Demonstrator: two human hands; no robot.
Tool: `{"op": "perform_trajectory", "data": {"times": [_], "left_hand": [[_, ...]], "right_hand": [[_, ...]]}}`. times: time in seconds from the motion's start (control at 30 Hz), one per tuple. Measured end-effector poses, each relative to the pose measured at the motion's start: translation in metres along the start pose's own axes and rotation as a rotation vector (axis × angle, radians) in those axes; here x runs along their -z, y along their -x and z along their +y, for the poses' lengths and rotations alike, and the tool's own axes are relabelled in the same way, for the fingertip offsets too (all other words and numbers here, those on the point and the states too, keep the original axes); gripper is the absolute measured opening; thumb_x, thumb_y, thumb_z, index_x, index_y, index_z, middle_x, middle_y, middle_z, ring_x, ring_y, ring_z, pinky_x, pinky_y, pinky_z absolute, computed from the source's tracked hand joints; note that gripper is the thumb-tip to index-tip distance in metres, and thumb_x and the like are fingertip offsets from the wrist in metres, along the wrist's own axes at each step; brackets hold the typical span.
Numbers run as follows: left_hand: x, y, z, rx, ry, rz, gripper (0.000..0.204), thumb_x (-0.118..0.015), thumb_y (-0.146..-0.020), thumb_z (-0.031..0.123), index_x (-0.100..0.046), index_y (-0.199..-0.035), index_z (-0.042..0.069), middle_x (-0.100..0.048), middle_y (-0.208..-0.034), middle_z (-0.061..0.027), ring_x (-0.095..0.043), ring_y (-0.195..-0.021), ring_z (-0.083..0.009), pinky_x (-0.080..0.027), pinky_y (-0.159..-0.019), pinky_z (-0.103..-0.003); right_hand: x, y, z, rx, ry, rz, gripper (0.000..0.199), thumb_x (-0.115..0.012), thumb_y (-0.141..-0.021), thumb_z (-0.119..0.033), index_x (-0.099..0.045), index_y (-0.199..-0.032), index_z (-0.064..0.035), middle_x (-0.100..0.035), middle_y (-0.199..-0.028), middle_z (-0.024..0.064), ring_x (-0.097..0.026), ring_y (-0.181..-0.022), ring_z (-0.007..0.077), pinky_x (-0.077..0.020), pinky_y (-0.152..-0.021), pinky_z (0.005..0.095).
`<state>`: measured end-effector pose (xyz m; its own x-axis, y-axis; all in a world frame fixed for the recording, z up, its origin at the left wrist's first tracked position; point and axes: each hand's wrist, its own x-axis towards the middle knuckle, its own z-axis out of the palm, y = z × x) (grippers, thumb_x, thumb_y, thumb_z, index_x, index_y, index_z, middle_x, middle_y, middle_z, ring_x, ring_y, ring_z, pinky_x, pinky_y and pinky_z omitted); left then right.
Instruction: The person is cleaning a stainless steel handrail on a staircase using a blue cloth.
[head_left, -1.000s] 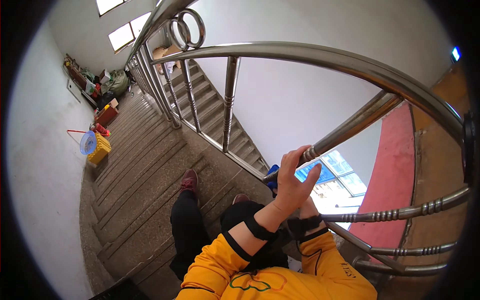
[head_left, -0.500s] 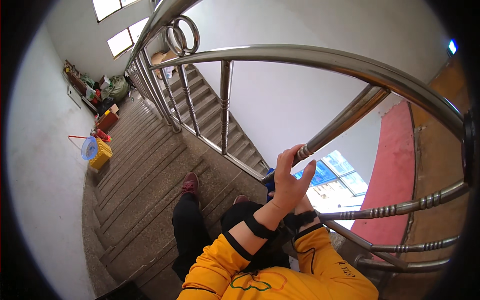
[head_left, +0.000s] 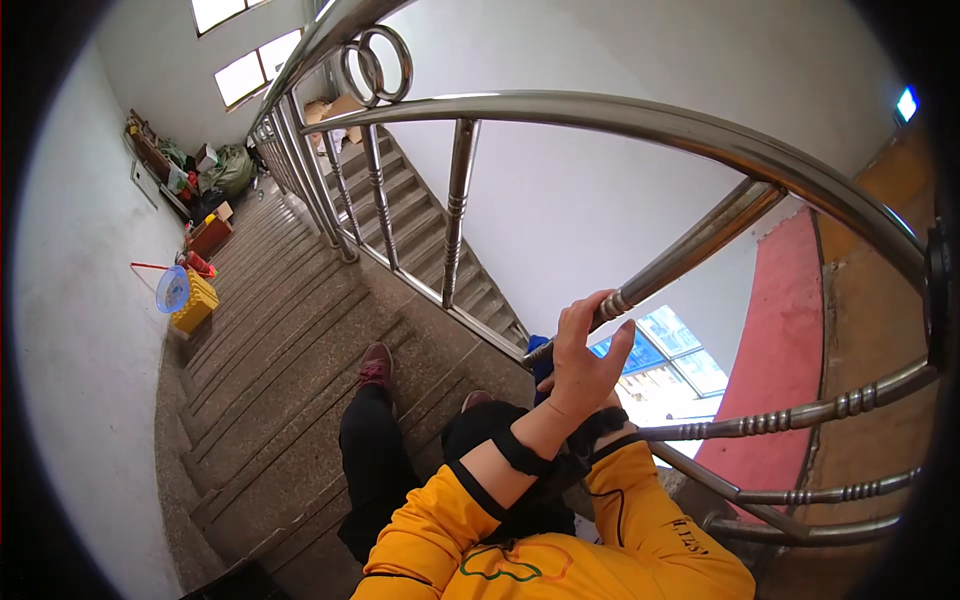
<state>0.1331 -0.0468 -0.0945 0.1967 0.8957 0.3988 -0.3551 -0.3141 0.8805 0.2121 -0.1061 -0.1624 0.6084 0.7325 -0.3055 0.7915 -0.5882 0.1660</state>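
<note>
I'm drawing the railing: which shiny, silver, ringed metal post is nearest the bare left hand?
The slanting silver metal post that appears above the bright, bluish window: only it is partly covered by the left hand; the other posts stand clear.

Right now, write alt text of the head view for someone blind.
A person's bare left grip rests on a slanted, shiny metal baluster beside speckled brown-grey stairs. Blue, cloth-like material shows by the baluster's lower end.

From the person's head, the fisheye view looks down over grey-brown stone stairs (head_left: 275, 375), near the bare left hand (head_left: 587, 372) and curved silver metal railing (head_left: 600, 112).
</note>
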Motion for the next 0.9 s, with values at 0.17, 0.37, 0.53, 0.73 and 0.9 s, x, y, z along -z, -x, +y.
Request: {"op": "perform_trajectory", "data": {"times": [0.17, 0.37, 0.53, 0.73, 0.9], "left_hand": [[0.004, 0.002, 0.000, 0.019, -0.060, -0.083, 0.039, -0.067, -0.079, 0.008, -0.051, -0.114, 0.002, -0.054, -0.099, -0.0083, -0.056, -0.090, -0.0148, -0.046, -0.081, -0.026], [0.002, 0.001, -0.001, -0.014, -0.089, -0.054, 0.039, -0.067, -0.079, 0.009, -0.052, -0.114, 0.002, -0.055, -0.099, -0.0086, -0.057, -0.088, -0.0152, -0.047, -0.079, -0.026], [0.002, 0.001, 0.001, 0.023, -0.062, -0.060, 0.039, -0.067, -0.079, 0.009, -0.053, -0.114, 0.002, -0.055, -0.098, -0.0087, -0.057, -0.087, -0.0153, -0.047, -0.079, -0.027], [0.006, 0.000, 0.001, 0.033, -0.055, -0.076, 0.038, -0.066, -0.080, 0.009, -0.053, -0.115, 0.003, -0.056, -0.097, -0.0077, -0.057, -0.087, -0.0140, -0.046, -0.077, -0.026], [0.007, 0.002, 0.002, 0.087, -0.074, -0.060, 0.038, -0.066, -0.080, 0.009, -0.053, -0.115, 0.002, -0.057, -0.096, -0.0055, -0.056, -0.086, -0.0116, -0.046, -0.077, -0.025]], "right_hand": [[-0.006, 0.006, -0.006, 0.082, -0.132, -0.084, 0.050, -0.067, -0.076, -0.022, -0.046, -0.118, -0.0048, -0.059, -0.095, 0.0133, -0.060, -0.087, 0.0327, -0.0462, -0.076, 0.0418], [-0.006, 0.005, 0.001, 0.147, -0.294, -0.203, 0.050, -0.067, -0.075, -0.023, -0.046, -0.117, -0.0044, -0.060, -0.094, 0.0147, -0.061, -0.086, 0.0350, -0.0475, -0.074, 0.0437], [-0.049, 0.006, 0.034, 0.170, -0.335, -0.159, 0.051, -0.069, -0.071, -0.019, -0.046, -0.115, -0.0047, -0.061, -0.093, 0.0154, -0.062, -0.085, 0.0354, -0.0469, -0.074, 0.0469], [-0.045, 0.035, 0.031, 0.236, -0.083, 0.136, 0.052, -0.069, -0.067, -0.015, -0.047, -0.113, -0.0057, -0.059, -0.090, 0.0150, -0.060, -0.085, 0.0302, -0.0443, -0.071, 0.0461], [-0.081, 0.018, -0.004, 0.311, -0.068, 0.321, 0.043, -0.061, -0.076, -0.026, -0.050, -0.114, -0.0094, -0.058, -0.096, 0.0125, -0.057, -0.095, 0.0277, -0.0427, -0.069, 0.0414]]}}
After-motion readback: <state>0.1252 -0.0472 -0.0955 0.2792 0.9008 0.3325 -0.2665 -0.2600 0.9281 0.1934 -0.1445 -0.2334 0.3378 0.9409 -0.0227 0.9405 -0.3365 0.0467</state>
